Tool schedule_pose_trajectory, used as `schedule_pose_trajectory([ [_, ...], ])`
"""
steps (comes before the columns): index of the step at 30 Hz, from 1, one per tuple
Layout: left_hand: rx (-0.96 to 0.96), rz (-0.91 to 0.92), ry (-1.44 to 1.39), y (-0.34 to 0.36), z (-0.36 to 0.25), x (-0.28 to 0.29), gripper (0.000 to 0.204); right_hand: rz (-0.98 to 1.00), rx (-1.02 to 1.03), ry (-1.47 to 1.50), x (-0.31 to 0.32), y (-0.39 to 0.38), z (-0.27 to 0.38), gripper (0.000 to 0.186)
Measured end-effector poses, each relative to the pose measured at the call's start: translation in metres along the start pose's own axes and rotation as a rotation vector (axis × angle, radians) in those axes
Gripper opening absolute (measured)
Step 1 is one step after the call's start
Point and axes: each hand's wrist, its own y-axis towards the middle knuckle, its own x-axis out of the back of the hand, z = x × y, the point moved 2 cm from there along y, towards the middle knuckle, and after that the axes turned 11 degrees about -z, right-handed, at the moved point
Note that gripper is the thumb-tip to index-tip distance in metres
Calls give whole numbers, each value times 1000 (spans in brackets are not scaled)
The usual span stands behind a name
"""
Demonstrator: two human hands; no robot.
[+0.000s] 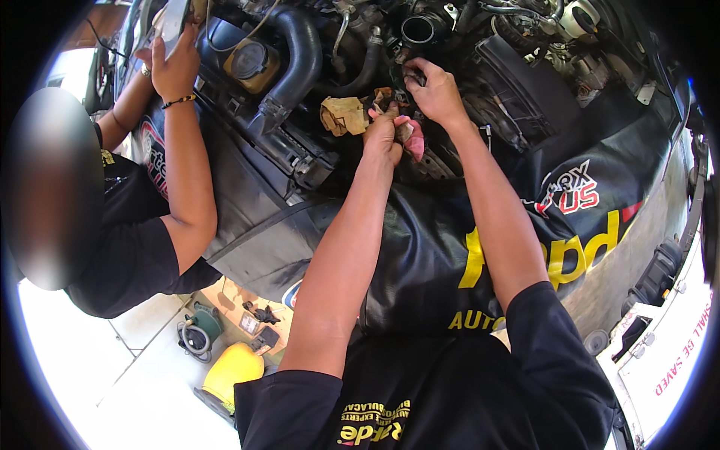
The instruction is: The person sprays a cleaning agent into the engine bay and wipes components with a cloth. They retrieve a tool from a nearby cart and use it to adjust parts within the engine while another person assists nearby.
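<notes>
Both my arms reach into a car's engine bay. My left hand (383, 138) is closed round a crumpled pink rag (410, 137), with a brown, stained part of the bundle showing past the thumb. Just left of it lies a piece of brown paper or cloth (344, 116); whether my fingers touch it I cannot tell. My right hand (437, 94) is a little higher and to the right, fingers curled in a pinch over something dark that is too small to name. Directly above it is the round open mouth of a dark intake part (418, 30).
A thick black hose (298, 67) and a yellowish reservoir (252, 63) lie to the left. A black fender cover (420, 225) drapes the car's front edge. At the left a co-worker's hand (174, 64) holds a flat device. A yellow object (234, 373) stands on the floor.
</notes>
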Motion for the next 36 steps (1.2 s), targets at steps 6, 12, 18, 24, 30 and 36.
schedule_pose_trajectory([
  [6, -51, 96, -29, -18, -10, -3, 28, 151, -66, 89, 16, 3, 5, 38],
  [12, -13, 41, 86, -21, -7, -7, 41, 183, -40, 163, 9, 6, -12, 33],
  [18, -67, 69, 19, -2, -2, 2, 34, 71, -174, 267, 20, 20, -10, 33],
  [24, -53, 86, -19, 9, 3, 3, 29, 280, 15, -50, 20, 7, 7, 40],
  [30, -19, 41, 14, 18, 5, 10, 26, 357, -41, 15, 14, 2, 9, 36],
  [36, -24, 65, -3, 11, 4, 8, 23, 212, -137, -124, 3, 3, 4, 37],
])
